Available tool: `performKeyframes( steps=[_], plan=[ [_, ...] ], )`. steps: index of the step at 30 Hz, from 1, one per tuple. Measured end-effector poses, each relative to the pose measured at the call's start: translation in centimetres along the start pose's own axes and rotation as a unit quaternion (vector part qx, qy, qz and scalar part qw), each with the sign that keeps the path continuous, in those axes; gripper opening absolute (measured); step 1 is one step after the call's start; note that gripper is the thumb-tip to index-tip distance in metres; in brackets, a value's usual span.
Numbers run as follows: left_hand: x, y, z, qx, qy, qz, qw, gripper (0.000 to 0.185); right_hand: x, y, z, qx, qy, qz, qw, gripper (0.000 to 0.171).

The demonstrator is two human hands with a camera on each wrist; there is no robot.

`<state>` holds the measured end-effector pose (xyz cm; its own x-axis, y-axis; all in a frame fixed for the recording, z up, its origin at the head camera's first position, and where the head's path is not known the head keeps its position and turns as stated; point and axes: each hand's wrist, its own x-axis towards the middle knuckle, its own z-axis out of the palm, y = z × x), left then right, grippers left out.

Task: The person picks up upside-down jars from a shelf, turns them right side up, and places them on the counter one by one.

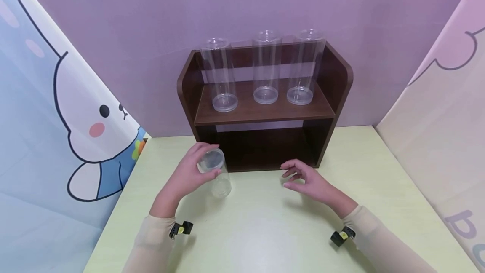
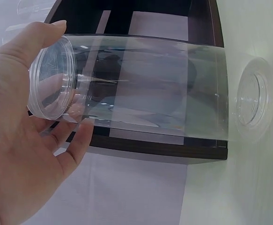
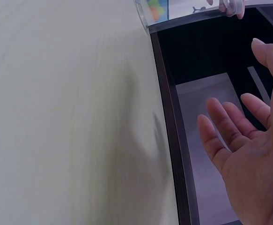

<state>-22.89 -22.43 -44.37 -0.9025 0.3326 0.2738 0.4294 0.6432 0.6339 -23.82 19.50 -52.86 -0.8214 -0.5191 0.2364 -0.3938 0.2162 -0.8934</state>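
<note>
My left hand (image 1: 191,172) grips the open rim of a clear plastic cylinder jar (image 1: 216,174) that stands on the pale green table (image 1: 265,231), in front of the left part of a dark wooden shelf (image 1: 265,108). In the left wrist view the thumb and fingers (image 2: 47,117) curl round the jar (image 2: 145,89) at its mouth. My right hand (image 1: 305,178) hovers open over the table before the shelf's lower opening and holds nothing; its fingers (image 3: 230,126) are spread. Three more clear jars (image 1: 265,70) stand upright on the upper board of the shelf.
A purple wall stands behind the shelf. Printed cartoon panels close off the left (image 1: 57,117) and right (image 1: 443,117) sides. The lower compartment of the shelf (image 1: 265,148) is dark and holds nothing that I can see.
</note>
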Motion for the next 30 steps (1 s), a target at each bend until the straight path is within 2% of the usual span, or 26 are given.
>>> performKeyframes(
  steps=[16,21,30],
  plan=[
    [0.1,0.0,0.0,0.0,-0.005,-0.009,0.9999,0.073,-0.3,-0.3,-0.5,-0.014,0.0,0.01,1.0,0.047],
    [0.1,0.0,0.0,-0.002,-0.002,-0.003,1.0,0.072,-0.3,-0.5,-0.7,-0.015,0.001,0.01,1.0,0.045],
    [-0.3,-0.3,0.1,0.0,-0.001,-0.008,1.0,0.086,-0.3,-0.9,-1.2,-0.005,0.009,0.007,1.0,0.042]
  ],
)
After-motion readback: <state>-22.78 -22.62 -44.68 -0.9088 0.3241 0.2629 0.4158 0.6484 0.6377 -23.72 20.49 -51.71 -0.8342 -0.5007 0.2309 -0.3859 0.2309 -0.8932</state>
